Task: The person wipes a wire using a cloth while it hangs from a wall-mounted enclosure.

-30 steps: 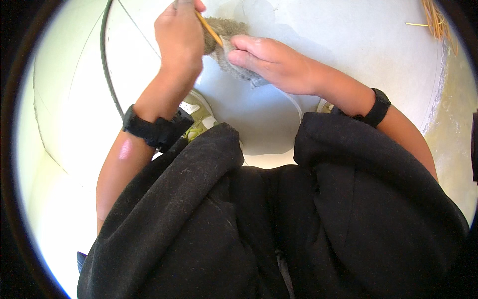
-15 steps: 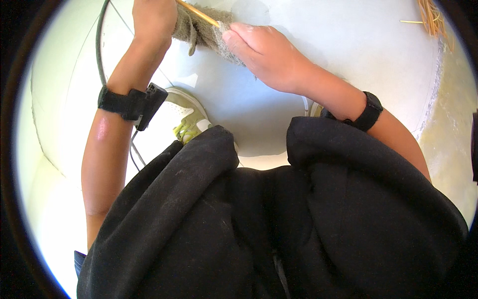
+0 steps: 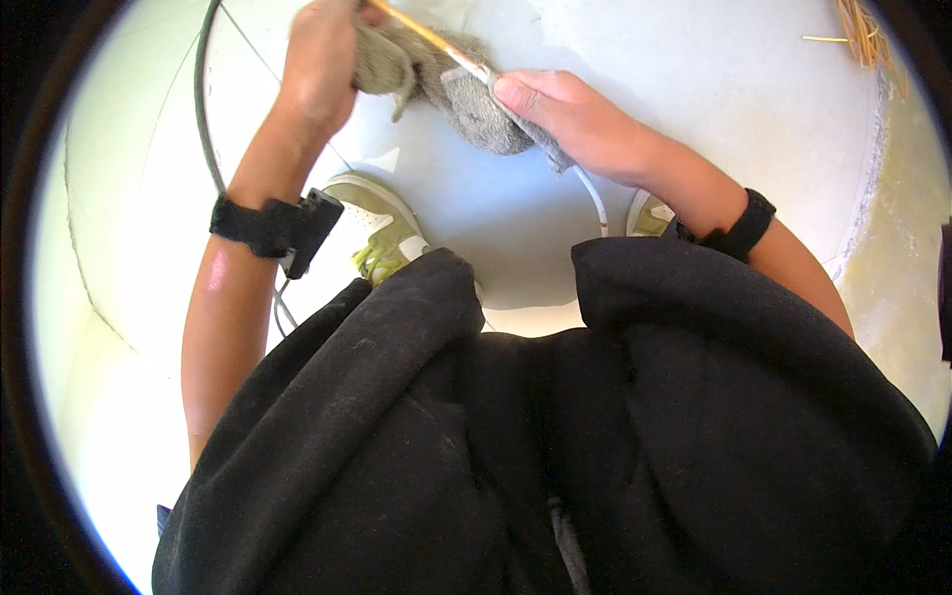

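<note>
A long thin flexible strand [image 3: 421, 32], golden-brown at its upper part and white lower down, slants between my hands. My right hand [image 3: 580, 124] is closed with a piece of rough grey cloth [image 3: 481, 114] wrapped round the strand, thumb on top. From under that hand the white end of the strand curves down toward my right knee. At the top edge my left hand [image 3: 322, 64] is closed on the bunched, browner part of the cloth; its fingertips are largely hidden. Between my hands the cloth hangs in a sagging fold.
A bundle of tan strands [image 3: 863, 35] lies at the far right, one poking out leftward. Along the left runs a dark cable [image 3: 201, 109]. My green and white shoe [image 3: 382, 223] rests on the pale floor [image 3: 684, 79], with my black-clothed knees nearer.
My right hand has moved right and slightly nearer with the cloth, baring a white stretch of the strand. My left hand has shifted a little right and nearer. The cloth sags more.
</note>
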A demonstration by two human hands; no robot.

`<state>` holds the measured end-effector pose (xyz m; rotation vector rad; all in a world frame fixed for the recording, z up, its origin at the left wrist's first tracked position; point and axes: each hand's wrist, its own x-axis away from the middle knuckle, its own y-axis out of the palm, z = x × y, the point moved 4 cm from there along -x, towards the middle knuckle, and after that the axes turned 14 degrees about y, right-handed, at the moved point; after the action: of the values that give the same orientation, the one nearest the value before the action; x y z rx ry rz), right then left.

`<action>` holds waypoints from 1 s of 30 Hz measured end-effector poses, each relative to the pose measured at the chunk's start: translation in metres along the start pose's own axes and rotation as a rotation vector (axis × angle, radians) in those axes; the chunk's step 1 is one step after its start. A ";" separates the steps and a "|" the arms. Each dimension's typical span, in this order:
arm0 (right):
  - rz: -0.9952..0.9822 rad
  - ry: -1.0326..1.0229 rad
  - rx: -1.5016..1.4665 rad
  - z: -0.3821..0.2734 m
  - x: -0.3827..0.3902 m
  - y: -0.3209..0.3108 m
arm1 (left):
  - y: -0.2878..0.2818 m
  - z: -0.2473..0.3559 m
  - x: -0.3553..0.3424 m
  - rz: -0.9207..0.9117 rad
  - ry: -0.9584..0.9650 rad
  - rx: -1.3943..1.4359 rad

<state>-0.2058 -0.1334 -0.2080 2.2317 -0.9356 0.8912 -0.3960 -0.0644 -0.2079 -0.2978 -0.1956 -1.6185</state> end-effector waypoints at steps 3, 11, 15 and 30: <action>-0.166 0.022 -0.191 -0.001 -0.008 0.001 | 0.024 0.000 0.015 -0.301 -0.039 0.232; -0.118 -0.011 -0.023 -0.021 -0.016 0.001 | 0.028 0.008 0.017 -0.218 0.040 -0.096; -0.032 -0.118 0.078 -0.027 -0.031 -0.001 | 0.032 0.006 0.019 -0.231 -0.020 -0.052; 0.218 -0.298 -0.044 0.004 -0.014 -0.003 | 0.062 0.003 0.055 -0.028 -0.020 0.098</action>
<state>-0.2096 -0.1287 -0.2213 2.2950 -1.3418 0.6297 -0.3365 -0.1204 -0.1912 -0.2369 -0.2944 -1.6287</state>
